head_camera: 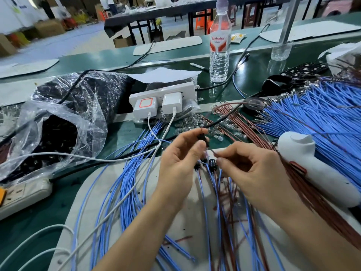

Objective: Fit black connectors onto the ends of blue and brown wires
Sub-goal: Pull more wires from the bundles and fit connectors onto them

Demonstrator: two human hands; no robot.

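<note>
Factory assembly bench point(109, 61), wire bundles point(322, 114).

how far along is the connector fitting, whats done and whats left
Done: a few black connectors already sit on wires below the hands. In hand: left hand pinches a fresh connector, right hand a wire end. Left: the big blue wire pile and brown wires.

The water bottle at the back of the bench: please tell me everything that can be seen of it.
The water bottle is clear, ribbed plastic with a red and white label around its middle and a pale cap. It stands upright on the green bench behind the white power strip and holds water in its lower part. A black cable curves past its base on the right; whether they touch cannot be told.
</note>
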